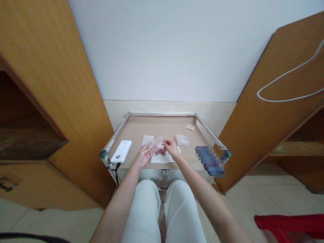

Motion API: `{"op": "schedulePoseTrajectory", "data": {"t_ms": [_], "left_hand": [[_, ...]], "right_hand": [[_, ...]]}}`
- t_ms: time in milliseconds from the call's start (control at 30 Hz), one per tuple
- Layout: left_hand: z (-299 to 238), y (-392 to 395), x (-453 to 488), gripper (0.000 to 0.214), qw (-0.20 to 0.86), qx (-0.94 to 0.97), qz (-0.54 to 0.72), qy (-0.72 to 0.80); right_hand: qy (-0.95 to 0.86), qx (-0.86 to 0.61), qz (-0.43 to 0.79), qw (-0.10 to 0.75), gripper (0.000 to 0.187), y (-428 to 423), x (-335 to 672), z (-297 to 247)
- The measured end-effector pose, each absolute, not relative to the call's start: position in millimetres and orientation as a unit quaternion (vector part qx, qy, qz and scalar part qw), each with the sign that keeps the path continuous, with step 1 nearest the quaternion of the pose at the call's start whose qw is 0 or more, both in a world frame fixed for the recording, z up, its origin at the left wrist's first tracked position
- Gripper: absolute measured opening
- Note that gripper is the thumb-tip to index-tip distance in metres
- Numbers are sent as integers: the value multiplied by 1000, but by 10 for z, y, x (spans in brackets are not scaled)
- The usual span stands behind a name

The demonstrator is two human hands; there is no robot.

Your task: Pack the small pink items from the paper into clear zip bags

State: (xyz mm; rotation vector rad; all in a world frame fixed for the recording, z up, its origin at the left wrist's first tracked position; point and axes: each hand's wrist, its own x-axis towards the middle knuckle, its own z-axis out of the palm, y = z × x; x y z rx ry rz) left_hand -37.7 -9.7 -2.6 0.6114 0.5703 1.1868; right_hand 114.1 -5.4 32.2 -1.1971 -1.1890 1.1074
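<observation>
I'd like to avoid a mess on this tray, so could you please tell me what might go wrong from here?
The small pink bits lie loose on the white paper, so a knock from the right hand could scatter them. The clear plastic bag, touching the left hand, looks thin and might slip. The paper lies near the front of the tray, so stray bits could drop off.

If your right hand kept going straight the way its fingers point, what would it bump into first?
The right hand would meet the clear plastic bag first. Its fingertips are right at the bag's edge, but from this view I can't tell whether they already touch it.
</observation>
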Motion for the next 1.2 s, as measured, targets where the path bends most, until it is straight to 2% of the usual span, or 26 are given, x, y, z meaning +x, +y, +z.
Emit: {"op": "schedulePoseTrajectory", "data": {"t_ms": [233,400,633,733,867,1200], "left_hand": [[-12,-85,-359,19,745,282,535,282],[-30,-103,-301,12,719,336,524,310],[-9,-116,-301,9,724,335,531,286],[-6,-117,-306,7,722,326,538,287],[-6,-119,-311,5,718,321,542,295],[-55,-96,-338,5,707,336,544,302]], "right_hand": [[-528,-493,518,458,12,-139,1159,378],[-598,-471,492,423,13,-165,1139,335],[-583,-485,451,470,24,-197,1144,265],[-586,-482,455,466,20,-204,1159,218],[-603,-478,438,465,28,-212,1168,185],[-630,-476,430,438,34,-246,1221,250]]}}
